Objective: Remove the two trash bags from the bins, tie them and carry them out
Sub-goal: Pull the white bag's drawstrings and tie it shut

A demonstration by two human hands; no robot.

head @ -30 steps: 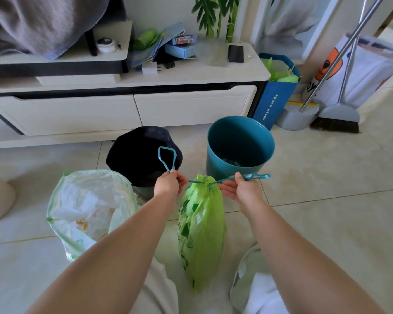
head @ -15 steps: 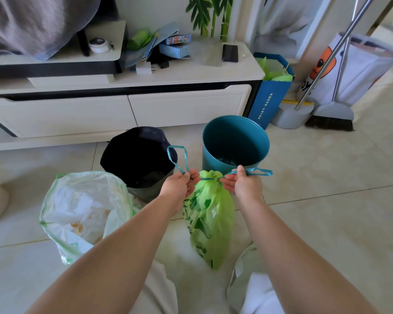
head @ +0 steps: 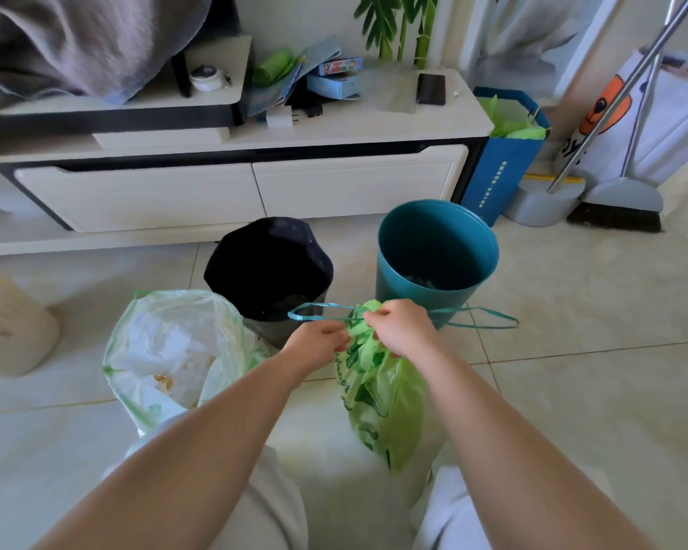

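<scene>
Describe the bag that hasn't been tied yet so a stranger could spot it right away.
Start at the white cabinet along the wall; two bins stand on the floor before it. Nearer the camera than the black bin, to its left, sits the clear bag with green trim. Unlike the green bag gathered in both hands, its mouth gapes open, showing crumpled white paper inside.

1. The green bag (head: 386, 406) is thin, glossy plastic film, crinkled, with darker green print.
2. Its drawstring (head: 481, 313) is flat teal plastic ribbon with a slight sheen.
3. The white bag (head: 167, 351) on the left is translucent, wrinkled plastic film.
4. The teal bin (head: 433, 248) is smooth, matt plastic.
5. The black bin (head: 269, 264) looks matt and dark.
6. The floor (head: 592, 391) is glossy, pale tile.
7. The far cabinet (head: 255, 188) has smooth, satin cream fronts.
8. The broom handle (head: 596, 125) at far right is shiny metal.
</scene>
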